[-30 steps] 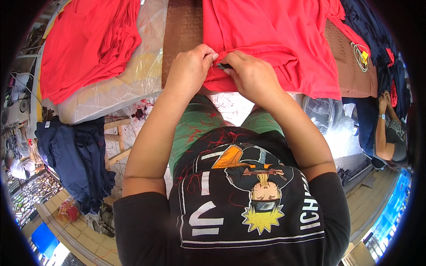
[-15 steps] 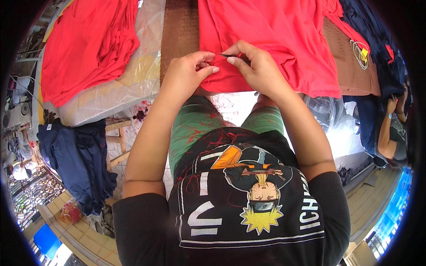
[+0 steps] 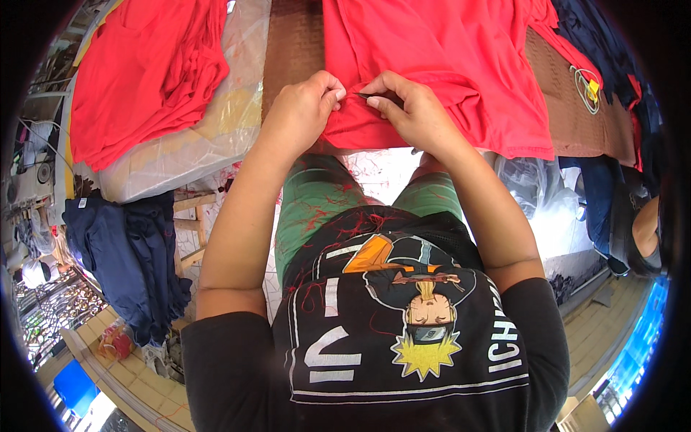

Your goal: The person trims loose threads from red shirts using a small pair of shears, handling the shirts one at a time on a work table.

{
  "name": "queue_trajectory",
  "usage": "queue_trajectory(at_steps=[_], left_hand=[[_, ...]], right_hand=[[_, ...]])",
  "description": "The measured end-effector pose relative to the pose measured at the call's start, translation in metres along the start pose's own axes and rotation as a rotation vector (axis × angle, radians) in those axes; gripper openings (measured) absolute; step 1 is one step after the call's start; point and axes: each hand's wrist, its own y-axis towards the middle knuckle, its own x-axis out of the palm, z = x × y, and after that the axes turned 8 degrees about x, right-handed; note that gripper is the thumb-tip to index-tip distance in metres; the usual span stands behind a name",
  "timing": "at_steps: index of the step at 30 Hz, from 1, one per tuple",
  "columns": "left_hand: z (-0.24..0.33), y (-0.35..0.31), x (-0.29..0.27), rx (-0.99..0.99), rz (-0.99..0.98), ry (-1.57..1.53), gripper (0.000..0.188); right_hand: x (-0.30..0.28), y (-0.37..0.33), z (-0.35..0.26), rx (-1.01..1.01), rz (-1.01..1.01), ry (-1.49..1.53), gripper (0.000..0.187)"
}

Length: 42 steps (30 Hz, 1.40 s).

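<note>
A red garment lies spread over the brown table in front of me, its near edge bunched at my hands. My right hand pinches a small dark pointed tool between thumb and forefinger; the fingers hide most of it, and its kind does not show. The tip points left along the cloth. Just left of that tip, my left hand is closed in a pinch at the garment's left edge. Whatever sits between its fingertips is too small to make out.
More red garments are heaped on a plastic-covered surface at the left. Dark blue clothes hang below it. A white cord with a yellow tag lies on the brown table. Another person's arm shows at far right.
My left hand has drawn slightly up and back, its fingers curling tighter. My right hand has barely moved, still pinching the dark tool. The other person's arm at far right has shifted.
</note>
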Motion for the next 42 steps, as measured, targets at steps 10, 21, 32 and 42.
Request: queue_trajectory(at_steps=[10,21,32,42], left_hand=[[0.0,0.002,-0.002,-0.006,-0.028,0.012,0.016],[0.015,-0.016,-0.051,0.335,-0.252,0.019,0.022],[0.043,-0.046,-0.084,-0.08,-0.173,0.141,0.025],[0.002,-0.092,-0.076,-0.424,-0.511,0.264,0.023]], right_hand=[[0.0,0.0,-0.002,-0.061,-0.004,-0.112,0.014],[-0.006,-0.001,-0.022,-0.142,0.046,-0.474,0.016],[-0.058,-0.015,-0.03,-0.153,0.238,-0.399,0.019],[-0.066,-0.023,-0.023,-0.129,0.266,-0.346,0.021]])
